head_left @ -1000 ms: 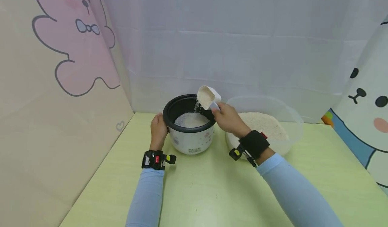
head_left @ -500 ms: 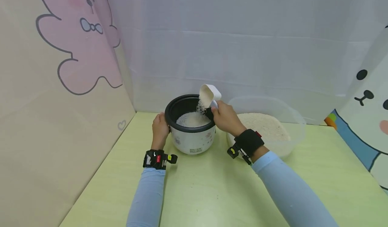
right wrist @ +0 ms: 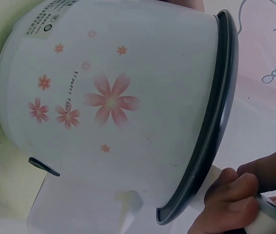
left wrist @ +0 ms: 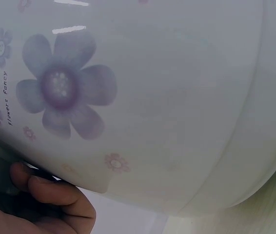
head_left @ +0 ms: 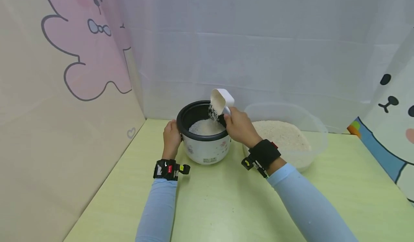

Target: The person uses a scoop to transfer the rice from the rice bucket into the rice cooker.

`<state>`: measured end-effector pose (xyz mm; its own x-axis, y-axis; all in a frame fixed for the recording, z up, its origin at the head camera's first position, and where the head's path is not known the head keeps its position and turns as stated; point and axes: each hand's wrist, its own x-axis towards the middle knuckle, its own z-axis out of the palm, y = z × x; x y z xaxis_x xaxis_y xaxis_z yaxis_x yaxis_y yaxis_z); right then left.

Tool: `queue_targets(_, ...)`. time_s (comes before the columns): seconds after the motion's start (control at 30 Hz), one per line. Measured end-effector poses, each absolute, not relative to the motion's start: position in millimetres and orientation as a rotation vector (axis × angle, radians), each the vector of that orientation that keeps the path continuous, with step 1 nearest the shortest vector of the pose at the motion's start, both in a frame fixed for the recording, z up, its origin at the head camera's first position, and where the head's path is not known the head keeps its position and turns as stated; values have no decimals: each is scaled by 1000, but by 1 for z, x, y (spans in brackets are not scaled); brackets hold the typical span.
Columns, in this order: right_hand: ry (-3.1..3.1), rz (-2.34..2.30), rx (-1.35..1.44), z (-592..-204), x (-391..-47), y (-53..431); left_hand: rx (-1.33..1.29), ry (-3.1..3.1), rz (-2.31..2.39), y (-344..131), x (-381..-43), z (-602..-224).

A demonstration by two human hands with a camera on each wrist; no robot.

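Note:
A white rice cooker with a black rim and flower prints stands on the table, rice lying inside it. My left hand grips its left side; in the left wrist view, curled fingers sit at a dark part there. Over the pot's right rim, my right hand holds a white measuring cup by its handle. The cup is tipped leftward and rice grains stream from it into the pot. In the right wrist view, the fingers wrap the handle, and most of the cup is hidden.
Right of the cooker, partly behind my right hand, stands a clear plastic tub heaped with rice. The light green table meets a white curtain at the back and a printed cloth at left.
Rice has kept falling from the tipped cup into the pot. The cup and right hand have shifted slightly relative to the pot. The left hand has stayed on the cooker's side.

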<state>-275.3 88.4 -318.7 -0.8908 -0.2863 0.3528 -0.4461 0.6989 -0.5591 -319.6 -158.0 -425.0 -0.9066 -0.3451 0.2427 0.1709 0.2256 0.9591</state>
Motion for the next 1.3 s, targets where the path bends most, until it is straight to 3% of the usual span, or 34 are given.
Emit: queue_targets(1.3, -2793, 574, 700, -321, -266, 98, 140, -2101, -1738, -159, -321, -427)
